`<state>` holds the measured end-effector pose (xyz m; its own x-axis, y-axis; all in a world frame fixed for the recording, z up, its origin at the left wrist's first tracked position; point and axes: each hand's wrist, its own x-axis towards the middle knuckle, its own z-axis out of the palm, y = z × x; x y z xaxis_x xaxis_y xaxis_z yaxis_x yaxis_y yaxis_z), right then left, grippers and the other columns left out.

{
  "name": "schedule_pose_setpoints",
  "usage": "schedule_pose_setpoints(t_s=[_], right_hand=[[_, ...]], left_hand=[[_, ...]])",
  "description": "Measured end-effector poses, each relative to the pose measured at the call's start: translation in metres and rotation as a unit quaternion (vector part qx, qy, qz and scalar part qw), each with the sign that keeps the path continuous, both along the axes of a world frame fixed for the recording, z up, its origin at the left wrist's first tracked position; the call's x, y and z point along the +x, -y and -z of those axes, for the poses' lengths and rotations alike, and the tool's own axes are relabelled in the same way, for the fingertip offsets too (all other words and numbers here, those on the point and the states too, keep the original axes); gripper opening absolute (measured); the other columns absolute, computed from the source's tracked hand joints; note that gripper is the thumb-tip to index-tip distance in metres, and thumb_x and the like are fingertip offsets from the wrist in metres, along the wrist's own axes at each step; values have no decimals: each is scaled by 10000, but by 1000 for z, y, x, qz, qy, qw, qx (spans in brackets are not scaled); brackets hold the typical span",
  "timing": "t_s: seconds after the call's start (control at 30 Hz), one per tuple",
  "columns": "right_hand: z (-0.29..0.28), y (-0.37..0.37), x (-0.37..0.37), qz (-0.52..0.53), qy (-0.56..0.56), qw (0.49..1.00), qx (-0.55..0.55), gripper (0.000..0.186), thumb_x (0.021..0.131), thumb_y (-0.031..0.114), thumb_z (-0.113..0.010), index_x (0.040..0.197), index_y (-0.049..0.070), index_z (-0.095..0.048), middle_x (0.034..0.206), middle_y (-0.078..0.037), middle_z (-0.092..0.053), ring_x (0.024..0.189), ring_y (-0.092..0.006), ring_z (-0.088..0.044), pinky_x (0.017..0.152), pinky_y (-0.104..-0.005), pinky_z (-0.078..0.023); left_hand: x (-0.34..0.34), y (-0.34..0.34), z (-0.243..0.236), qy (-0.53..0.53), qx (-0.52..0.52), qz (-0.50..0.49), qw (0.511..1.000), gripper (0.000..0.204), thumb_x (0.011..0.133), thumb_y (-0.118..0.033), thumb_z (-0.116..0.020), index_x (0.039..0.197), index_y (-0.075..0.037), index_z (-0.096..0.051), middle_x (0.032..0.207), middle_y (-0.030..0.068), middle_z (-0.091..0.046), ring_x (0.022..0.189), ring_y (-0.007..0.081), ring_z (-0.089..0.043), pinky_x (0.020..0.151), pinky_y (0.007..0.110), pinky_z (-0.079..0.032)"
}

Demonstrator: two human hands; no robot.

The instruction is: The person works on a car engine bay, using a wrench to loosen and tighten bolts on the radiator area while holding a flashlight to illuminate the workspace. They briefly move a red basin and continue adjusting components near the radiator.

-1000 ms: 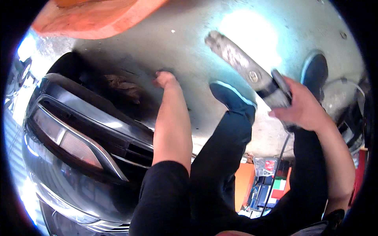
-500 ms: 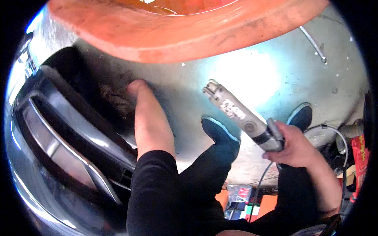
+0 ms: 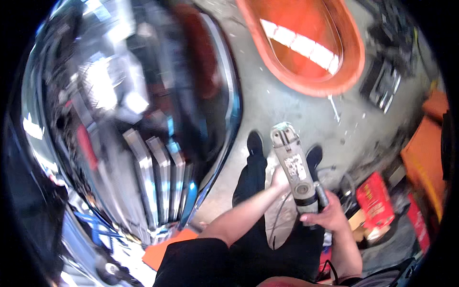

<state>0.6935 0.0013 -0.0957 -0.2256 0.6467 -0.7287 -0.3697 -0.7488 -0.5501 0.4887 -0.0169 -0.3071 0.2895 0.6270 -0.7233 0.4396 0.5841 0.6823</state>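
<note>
My right hand (image 3: 330,216) is closed around the black lower end of a long, worn grey tool that looks like a handheld work lamp (image 3: 292,165). The lamp points away from me, its hinged-looking head at the far end. My left hand (image 3: 280,181) is just left of the lamp's body and partly behind it. Its fingers are hidden, so whether it touches the lamp is unclear. A thin dark cable (image 3: 277,222) hangs below, between my legs.
A dark, glossy car front (image 3: 234,91) fills the left, blurred. Ahead stands an orange tub (image 3: 306,88) holding liquid, with a wrench (image 3: 334,109) beside it on the floor. At right lie a red package (image 3: 375,201), a grey metal part (image 3: 385,86) and orange panels (image 3: 425,148).
The view has swung, bringing in more of the car and tub. My left hand has left the low spot by the bumper and come beside the lamp. The bright floor patch is gone.
</note>
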Motion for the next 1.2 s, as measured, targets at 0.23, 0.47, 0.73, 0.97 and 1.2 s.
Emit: schedule_pose_setpoints(t_s=[0.23, 0.47, 0.73, 0.97, 1.2], right_hand=[[-177, -64, -100, -161, 126, 962, 181, 572, 714, 93, -919, 1214, 29, -648, 1147, -81, -660, 1063, -215, -647, 968, -345, -503], [-243, -96, -279, -293, 45, 904, 306, 487, 828, 199, -859, 1235, 25, -655, 1165, -96, -623, 1092, -241, -590, 1009, -371, -460], [-302, -150, -508, -458, 124, 742, 474, 254, 1034, 251, -618, 1123, 13, -633, 1073, -101, -590, 1008, -240, -585, 914, -366, -467], [-326, -245, -676, -468, 280, 513, 663, 287, 980, 303, -698, 1090, 39, -683, 1116, -123, -648, 1069, -344, -640, 914, -415, -530], [-212, -294, -739, -559, 236, 337, 720, 239, 877, 143, -777, 1102, 98, -708, 1233, -51, -693, 1041, -288, -687, 917, -380, -576]], left_hand=[[-109, -32, -330, 211, 64, -131, 967, 296, 963, -120, -645, 1221, 8, -580, 1265, 147, -534, 1166, 248, -596, 1010, 344, -480], [-225, -23, -454, 0, 278, -209, 938, 817, 797, -247, -866, 1436, 9, -426, 1365, 231, -501, 1294, 407, -526, 1105, 465, -423], [-453, 27, -485, -42, 274, -425, 862, 672, 715, -133, -830, 1298, 4, -527, 1193, 175, -606, 1104, 325, -627, 990, 422, -494], [-713, 37, -525, -239, 334, -428, 805, 590, 707, -126, -790, 1242, 6, -581, 1099, 124, -663, 1006, 216, -643, 916, 378, -524], [-867, -13, -484, -346, 384, -288, 806, 444, 715, -79, -709, 1143, -12, -606, 1004, 175, -642, 919, 350, -646, 869, 385, -517]])
